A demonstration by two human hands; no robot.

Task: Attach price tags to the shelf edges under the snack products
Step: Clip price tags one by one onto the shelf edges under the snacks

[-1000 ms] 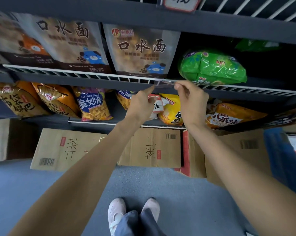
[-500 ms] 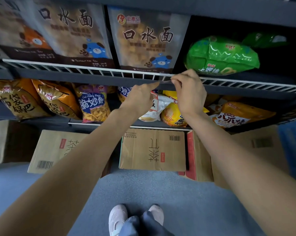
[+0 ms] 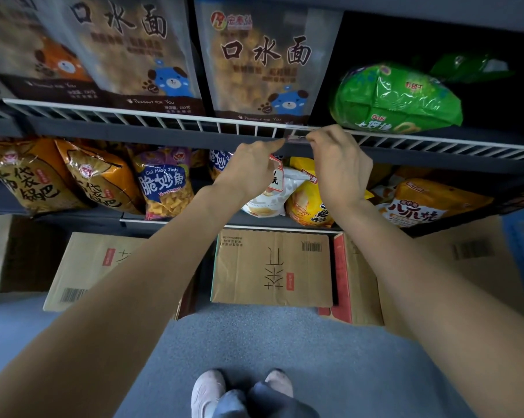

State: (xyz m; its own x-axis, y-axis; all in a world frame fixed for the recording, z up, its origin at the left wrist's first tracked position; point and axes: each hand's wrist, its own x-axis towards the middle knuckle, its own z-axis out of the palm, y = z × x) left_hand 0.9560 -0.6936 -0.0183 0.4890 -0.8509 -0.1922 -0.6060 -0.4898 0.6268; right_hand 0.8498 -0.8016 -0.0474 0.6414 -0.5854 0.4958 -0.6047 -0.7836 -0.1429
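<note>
A small clear price tag holder (image 3: pixel 297 137) sits against the white wire shelf edge (image 3: pixel 164 120), below the brown noodle bag (image 3: pixel 266 64) with a blue bear. My right hand (image 3: pixel 339 167) pinches the tag's right end with curled fingers. My left hand (image 3: pixel 248 167) holds a white and red price tag (image 3: pixel 277 179) in its palm, and its forefinger reaches to the clear holder's left end. A green snack bag (image 3: pixel 396 101) lies on the same shelf to the right.
The lower shelf carries orange snack bags (image 3: pixel 31 179), a purple bag (image 3: pixel 164 185), yellow bags (image 3: pixel 309 203) and an orange bag (image 3: pixel 420 203). Cardboard boxes (image 3: pixel 273 267) stand on the grey floor under the shelves. My shoes (image 3: pixel 239 390) are at the bottom.
The camera has tilted down and closer to the shelf. Both hands stay at the wire edge, with the right hand's fingers curled tighter on the clear tag holder.
</note>
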